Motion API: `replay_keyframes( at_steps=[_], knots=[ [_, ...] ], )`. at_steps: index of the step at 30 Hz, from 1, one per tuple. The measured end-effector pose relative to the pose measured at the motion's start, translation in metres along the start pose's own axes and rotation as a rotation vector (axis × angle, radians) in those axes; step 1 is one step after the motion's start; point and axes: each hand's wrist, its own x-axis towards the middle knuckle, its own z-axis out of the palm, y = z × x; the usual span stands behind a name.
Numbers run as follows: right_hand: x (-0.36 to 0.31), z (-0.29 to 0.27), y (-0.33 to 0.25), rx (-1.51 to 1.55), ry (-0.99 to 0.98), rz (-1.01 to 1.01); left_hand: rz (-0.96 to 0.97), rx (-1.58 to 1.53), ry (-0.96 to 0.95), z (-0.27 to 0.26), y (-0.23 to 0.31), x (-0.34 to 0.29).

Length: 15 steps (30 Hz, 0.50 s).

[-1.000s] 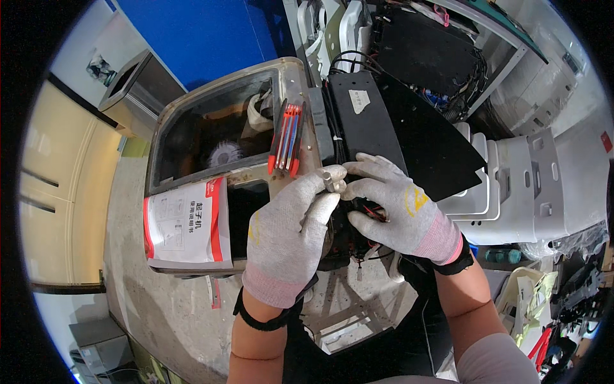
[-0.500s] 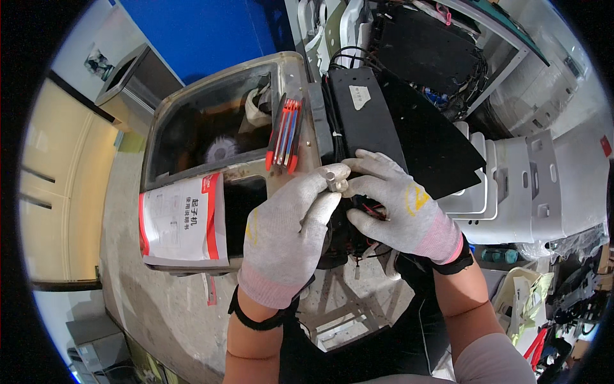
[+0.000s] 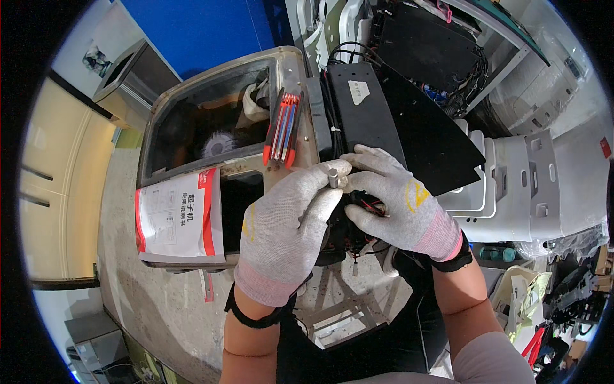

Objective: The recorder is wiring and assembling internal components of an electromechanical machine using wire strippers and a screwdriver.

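In front of you stands an open beige machine housing (image 3: pixel 225 83), and inside it you see a small round fan (image 3: pixel 219 143). A set of red and grey tools (image 3: pixel 283 127) lies on its right edge. A white booklet with red stripes (image 3: pixel 178 216) rests on its lower left corner. At your right there are white plastic covers (image 3: pixel 519 185). Behind the housing you see a blue wall panel (image 3: pixel 211 29), and under everything a grey dirty floor (image 3: pixel 150 301).

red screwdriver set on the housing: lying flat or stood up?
Lying flat. The red screwdriver set rests lengthwise on the pale housing rim, just beyond the left hand.
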Motion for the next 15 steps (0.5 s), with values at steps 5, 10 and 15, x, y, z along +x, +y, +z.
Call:
replay_keyframes(
  at_steps=[5,10,15],
  knots=[
    [-0.0007,0.0006,-0.0002,-0.003,0.001,0.008,-0.080,0.001,-0.034,-0.0008,0.0025,-0.0022],
    [-0.0009,0.0001,0.0004,0.019,0.016,-0.019,-0.045,-0.023,-0.004,-0.0005,0.0049,-0.0001],
    [-0.0010,-0.0001,0.0005,0.009,0.018,-0.015,-0.117,-0.017,-0.075,-0.0038,0.0086,-0.0008]
  ],
)
